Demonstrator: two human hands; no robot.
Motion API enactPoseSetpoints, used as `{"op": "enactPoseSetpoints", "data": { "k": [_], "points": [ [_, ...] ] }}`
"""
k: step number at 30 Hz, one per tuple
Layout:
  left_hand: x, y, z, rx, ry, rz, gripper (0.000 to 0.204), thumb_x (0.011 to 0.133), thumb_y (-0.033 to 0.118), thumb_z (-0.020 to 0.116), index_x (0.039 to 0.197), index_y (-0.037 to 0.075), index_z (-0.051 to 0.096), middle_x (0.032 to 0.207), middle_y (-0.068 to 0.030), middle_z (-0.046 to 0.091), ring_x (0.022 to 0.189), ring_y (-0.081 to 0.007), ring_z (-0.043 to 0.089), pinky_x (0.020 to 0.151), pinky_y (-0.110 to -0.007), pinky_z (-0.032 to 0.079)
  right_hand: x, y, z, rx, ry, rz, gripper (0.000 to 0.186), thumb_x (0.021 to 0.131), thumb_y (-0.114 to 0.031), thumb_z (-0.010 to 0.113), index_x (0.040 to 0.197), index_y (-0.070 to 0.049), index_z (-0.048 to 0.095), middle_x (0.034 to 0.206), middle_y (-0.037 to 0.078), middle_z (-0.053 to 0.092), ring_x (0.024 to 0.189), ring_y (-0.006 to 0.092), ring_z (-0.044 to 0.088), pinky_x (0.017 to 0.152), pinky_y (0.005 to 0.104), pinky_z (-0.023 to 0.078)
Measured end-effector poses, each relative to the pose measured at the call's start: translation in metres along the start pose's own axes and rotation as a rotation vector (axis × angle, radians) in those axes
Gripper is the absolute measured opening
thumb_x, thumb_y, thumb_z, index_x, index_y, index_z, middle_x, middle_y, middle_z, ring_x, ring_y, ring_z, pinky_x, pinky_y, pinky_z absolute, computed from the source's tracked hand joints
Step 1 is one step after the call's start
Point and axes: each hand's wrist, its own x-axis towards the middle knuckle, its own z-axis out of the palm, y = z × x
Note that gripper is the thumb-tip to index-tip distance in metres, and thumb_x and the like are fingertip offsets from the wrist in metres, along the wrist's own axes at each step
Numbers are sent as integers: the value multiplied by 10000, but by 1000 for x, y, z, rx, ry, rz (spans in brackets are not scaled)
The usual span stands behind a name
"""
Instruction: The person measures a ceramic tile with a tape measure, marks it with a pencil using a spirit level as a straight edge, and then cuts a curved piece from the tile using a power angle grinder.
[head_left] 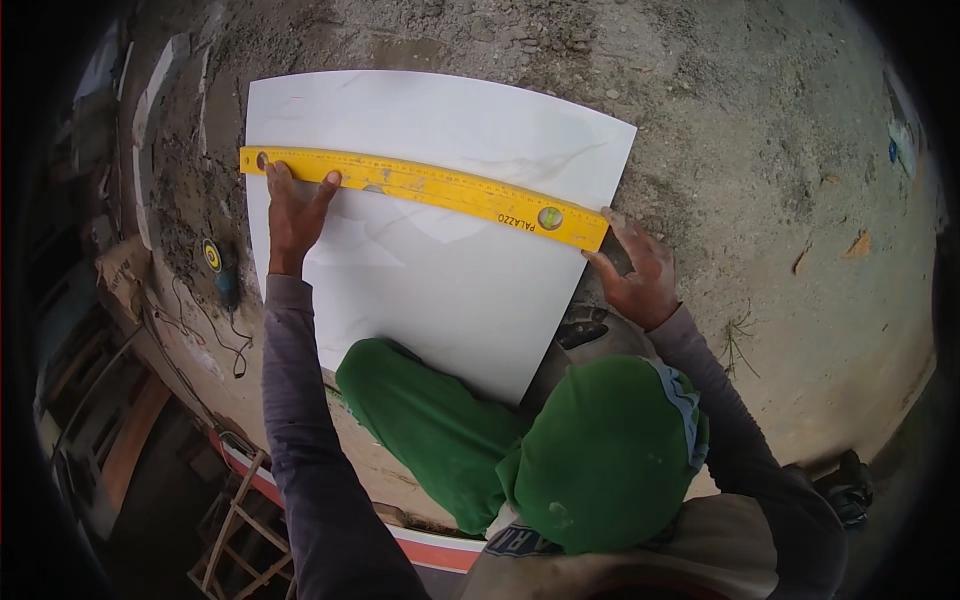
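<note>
A large white marbled tile [420, 300] lies on the ground beneath me, with a long yellow spirit level [430, 195] laid across its upper part. My left hand [295, 215] is on the level near its left end, thumb and fingers pressed at its lower edge. My right hand [640, 275] grips the right end at the tile's edge, fingers curled around it. My green-clad legs [420, 430] are bent over the tile's near part, and a shoe [583, 325] shows beside its right edge.
Rough concrete ground [760, 200] surrounds the tile. At left lie a corded angle grinder [220, 275], pale strips [150, 140] and a brown sack [118, 270]. A wooden frame [235, 530] stands below a painted ledge edge at lower left. A dark bundle [848, 495] sits at lower right.
</note>
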Motion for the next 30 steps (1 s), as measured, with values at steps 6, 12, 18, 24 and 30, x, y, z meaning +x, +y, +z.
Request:
{"op": "enactPoseSetpoints", "data": {
  "k": [6, 12, 18, 24, 30],
  "points": [
    [2, 47, -6, 116, 54, -18, 972, 915, 443, 860, 1475, -243, 459, 1519, -471, 476, 1387, -542, 570, 1135, -490, 522, 1, 0, -4, -68, 90, -119, 564, 910, -96, 837, 1416, 36, 625, 1192, 276, 744, 1014, 462, 775, 843, 471, 642],
    [1, 50, -12, 119, -43, -58, 1190, 879, 608, 847, 1501, -285, 366, 1562, -515, 376, 1514, -571, 411, 1233, -499, 424, 0, 0, -1, -107, 71, -132, 566, 916, -81, 832, 1420, 53, 612, 1208, 281, 727, 1044, 450, 765, 861, 472, 631],
    [1, 60, -3, 147, -145, -105, 1587, 733, 900, 777, 1564, -307, 169, 1637, -533, 205, 1601, -606, 185, 1327, -525, 252, 0, -3, -4, -104, 47, -85, 580, 914, -83, 832, 1432, 43, 604, 1202, 277, 720, 1031, 444, 763, 845, 477, 629],
    [4, 57, 11, 200, -164, -89, 1624, 708, 884, 813, 1539, -334, 132, 1628, -566, 122, 1586, -651, 138, 1311, -586, 258, 2, 3, -2, -29, 95, -95, 583, 893, -112, 857, 1421, 3, 638, 1111, 241, 746, 940, 413, 780, 768, 454, 631],
    [-2, 65, 9, 126, -142, -41, 1500, 735, 822, 849, 1456, -367, 287, 1504, -600, 322, 1504, -667, 330, 1261, -589, 347, 2, -1, -6, 15, 23, 0, 594, 872, -86, 879, 1403, 51, 649, 1186, 268, 752, 1029, 409, 777, 855, 453, 629]
  ]
}}
